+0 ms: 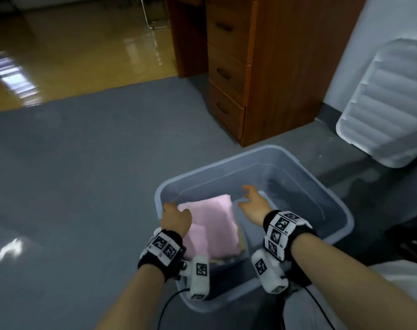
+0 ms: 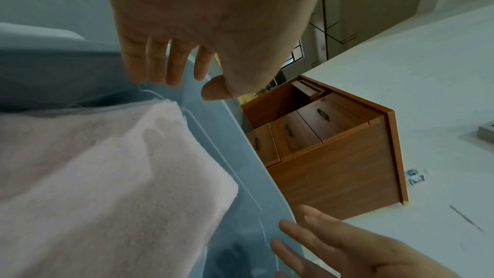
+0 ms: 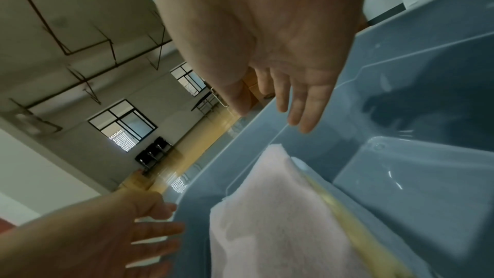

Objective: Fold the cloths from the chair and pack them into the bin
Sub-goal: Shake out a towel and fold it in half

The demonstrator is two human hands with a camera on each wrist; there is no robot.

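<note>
**Folded pink cloth lying in the bin, both hands empty above it**

A person is bending over a blue-grey plastic bin [image 1: 340, 206] that is sitting on a grey floor. A folded pink cloth [image 1: 212, 225] is lying inside, against the bin's left wall, on top of what seems to be a yellow cloth [image 3: 344, 204]; only a thin yellow edge is showing, so this is uncertain.

The left hand [image 1: 175, 219] is hovering at the pink cloth's left edge, fingers straight and slightly apart, gripping nothing. The right hand [image 1: 252, 206] is hanging over the bare right half of the bin, fingers loosely spread and also empty.

The packing step for this cloth looks finished. The next move is probably going back to the chair for another cloth, then folding it.

The chair is not appearing in any view, so the number of cloths left is unknown. A wooden drawer unit [image 1: 229, 75] is standing behind the bin.
</note>
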